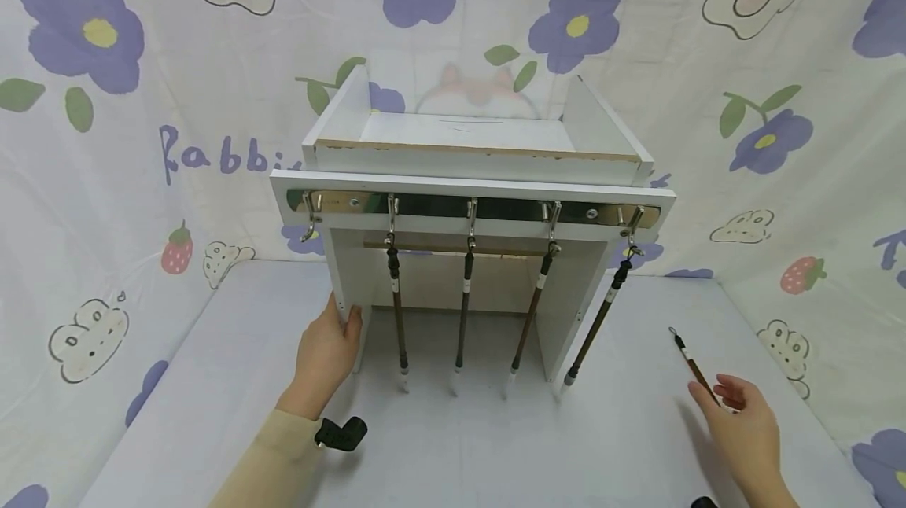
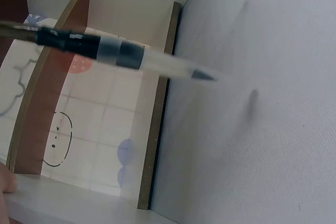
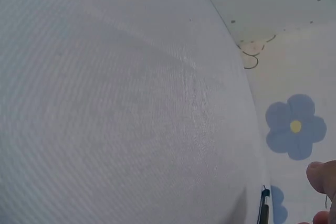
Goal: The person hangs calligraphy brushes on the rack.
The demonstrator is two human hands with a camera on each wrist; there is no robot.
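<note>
A white shelf unit [image 1: 481,185] stands on the white surface, with a metal hook rail [image 1: 432,205] along its front. Brushes with clear-capped tips, such as this brush [image 1: 463,307], hang from all hooks except the leftmost hook [image 1: 309,217]. My left hand [image 1: 329,355] grips the unit's left side panel [image 1: 348,272], thumb on the near side. One hanging brush [image 2: 121,53] crosses the left wrist view. To the right of the unit, my right hand [image 1: 743,429] holds another brush [image 1: 694,366], its loop end pointing away; its lower end is hidden by the hand.
An open tray-like top [image 1: 467,130] with raised sides forms the upper part of the unit. Behind and beside it hangs a white cloth [image 1: 241,83] printed with purple flowers and animals. The white tabletop [image 1: 495,445] extends in front of the unit.
</note>
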